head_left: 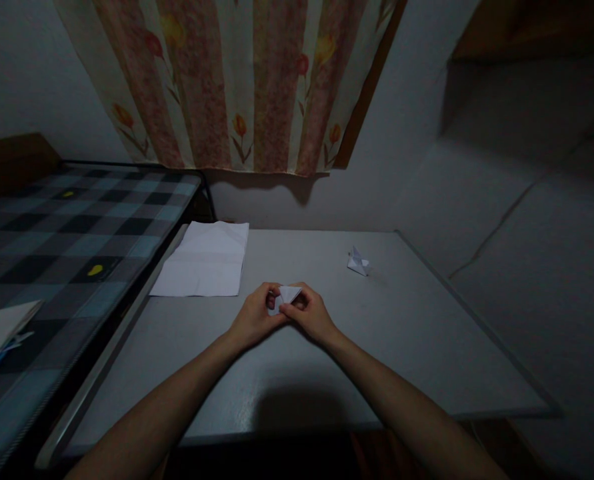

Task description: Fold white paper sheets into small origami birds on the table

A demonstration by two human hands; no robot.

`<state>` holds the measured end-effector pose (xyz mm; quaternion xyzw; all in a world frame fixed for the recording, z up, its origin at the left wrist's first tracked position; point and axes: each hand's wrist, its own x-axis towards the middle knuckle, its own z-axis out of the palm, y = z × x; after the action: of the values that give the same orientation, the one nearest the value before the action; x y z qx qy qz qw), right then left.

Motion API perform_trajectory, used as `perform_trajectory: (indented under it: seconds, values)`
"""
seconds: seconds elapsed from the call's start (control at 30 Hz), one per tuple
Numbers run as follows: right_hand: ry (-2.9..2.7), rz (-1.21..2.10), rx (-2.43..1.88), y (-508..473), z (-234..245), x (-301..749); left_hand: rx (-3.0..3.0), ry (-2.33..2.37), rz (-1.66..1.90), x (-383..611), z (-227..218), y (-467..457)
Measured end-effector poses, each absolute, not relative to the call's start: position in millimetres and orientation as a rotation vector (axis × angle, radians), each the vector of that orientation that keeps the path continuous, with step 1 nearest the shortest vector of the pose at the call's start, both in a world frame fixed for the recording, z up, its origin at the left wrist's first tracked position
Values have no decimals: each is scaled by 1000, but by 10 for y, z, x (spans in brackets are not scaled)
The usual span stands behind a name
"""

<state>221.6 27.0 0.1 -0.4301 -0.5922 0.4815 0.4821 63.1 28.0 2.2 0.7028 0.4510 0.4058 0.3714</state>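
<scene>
A small piece of folded white paper (290, 293) is pinched between my two hands above the middle of the table. My left hand (259, 312) closes on its left side, thumb toward me. On the right side, the fingers of my right hand (311, 312) are curled round it, and that thumb presses the near edge. Its upper part shows as a creased triangle; the fingers hide the lower part. Farther back to the right, a folded white paper figure (358, 261) with a pointed tip stands on the table.
A stack of white paper sheets (207, 260) lies at the back left of the grey table (401, 360). Left of the table is a bed with a checked cover (127, 233), papers (4, 328) on it. A flowered curtain (237, 87) hangs behind; a wall rises at right.
</scene>
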Motion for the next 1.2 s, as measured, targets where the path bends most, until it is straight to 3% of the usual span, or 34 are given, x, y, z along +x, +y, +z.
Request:
perform_trajectory:
  seconds: [0.37,1.2]
  values:
    - [-1267,1409,-957,306,-11,2237,1350,904,978,567,-40,352]
    - [-1427,1136,-886,357,-20,2342,1006,782,1039,468,27,393]
